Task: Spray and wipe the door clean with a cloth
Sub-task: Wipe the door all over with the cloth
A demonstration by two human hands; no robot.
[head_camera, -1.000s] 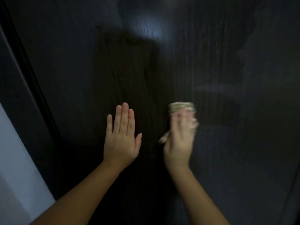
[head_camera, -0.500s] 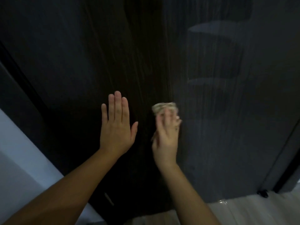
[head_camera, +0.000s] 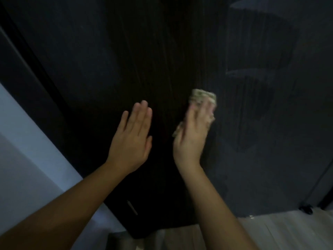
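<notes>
A dark wood-grain door [head_camera: 180, 51] fills most of the view, with paler wet streaks [head_camera: 252, 109] on its right half. My right hand [head_camera: 193, 134] presses a folded beige cloth [head_camera: 203, 97] flat against the door near its middle; the hand is blurred by motion and covers most of the cloth. My left hand [head_camera: 132, 139] lies flat on the door just left of it, fingers straight and together. No spray bottle is in view.
A black door frame [head_camera: 30, 56] and a pale wall [head_camera: 21, 150] run down the left. Light floor [head_camera: 288, 231] shows below the door's bottom edge. A small dark door stop [head_camera: 306, 209] sits at the lower right.
The view has tilted down, bringing the door's bottom edge and the floor into sight. My right hand with the cloth has shifted down the door, wiping left and then right; my left hand stays flat.
</notes>
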